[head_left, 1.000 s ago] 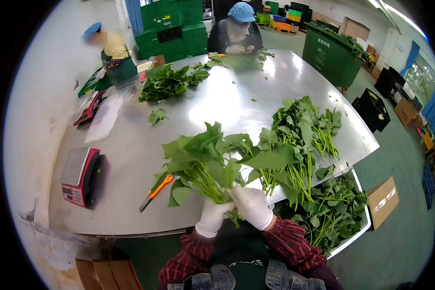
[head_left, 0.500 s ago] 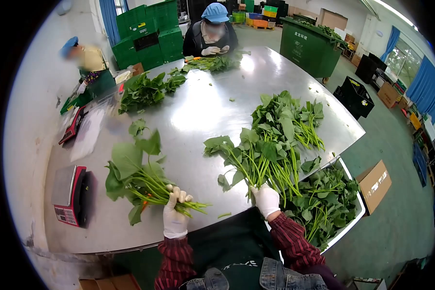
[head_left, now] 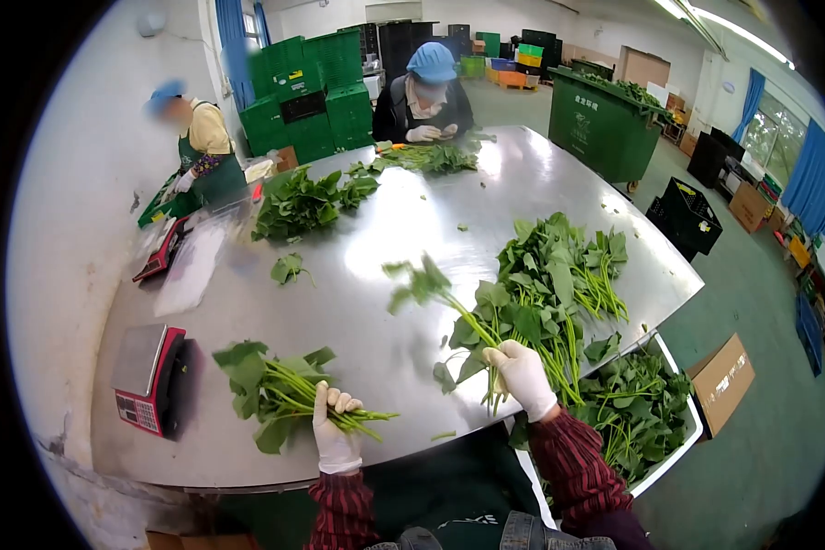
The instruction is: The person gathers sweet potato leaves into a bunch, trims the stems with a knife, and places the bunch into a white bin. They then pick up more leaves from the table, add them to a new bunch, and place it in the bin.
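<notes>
White-gloved, the left hand (head_left: 337, 429) is closed, fingers curled, around a leafy green bunch (head_left: 275, 394) at the near side of the metal counter (head_left: 385, 321). Green stems (head_left: 467, 316) are gripped in the closed right hand (head_left: 522, 374), beside the right pile (head_left: 550, 284). Below the counter's edge, a white crate (head_left: 695, 417) is filled with greens (head_left: 646, 403); a green bin (head_left: 596, 133) is heaped with leaves (head_left: 628, 90). Two more piles, left (head_left: 304, 202) and far (head_left: 435, 158), are laid on the counter. Two red scales (head_left: 162, 376) (head_left: 167, 247) and two blue-capped people (head_left: 426, 101) (head_left: 209, 156) are seen.

Green bin (head_left: 603, 126) (wheeled), black crates (head_left: 684, 218).
</notes>
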The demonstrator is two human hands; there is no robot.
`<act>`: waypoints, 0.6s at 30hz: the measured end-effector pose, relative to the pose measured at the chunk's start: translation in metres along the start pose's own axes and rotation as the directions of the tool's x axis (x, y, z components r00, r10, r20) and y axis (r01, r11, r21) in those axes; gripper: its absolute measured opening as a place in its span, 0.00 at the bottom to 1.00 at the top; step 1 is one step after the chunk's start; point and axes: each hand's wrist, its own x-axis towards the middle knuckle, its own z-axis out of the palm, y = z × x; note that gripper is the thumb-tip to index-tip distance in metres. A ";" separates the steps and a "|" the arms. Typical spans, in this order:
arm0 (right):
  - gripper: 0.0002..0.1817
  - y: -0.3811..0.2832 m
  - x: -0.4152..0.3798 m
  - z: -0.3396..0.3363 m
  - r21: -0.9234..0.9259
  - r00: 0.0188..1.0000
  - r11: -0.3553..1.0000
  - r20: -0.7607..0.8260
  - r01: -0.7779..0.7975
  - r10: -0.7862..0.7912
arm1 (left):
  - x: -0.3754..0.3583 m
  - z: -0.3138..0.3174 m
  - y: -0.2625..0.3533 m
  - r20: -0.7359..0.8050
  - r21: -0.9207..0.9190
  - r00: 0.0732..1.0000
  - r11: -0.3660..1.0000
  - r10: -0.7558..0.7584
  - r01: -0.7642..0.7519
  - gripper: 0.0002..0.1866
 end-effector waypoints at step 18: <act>0.11 -0.017 -0.043 0.045 0.101 0.962 0.991 0.265 -0.092 0.063 | -0.006 0.002 -0.014 -0.278 0.182 0.959 0.983 0.063 -0.012 0.06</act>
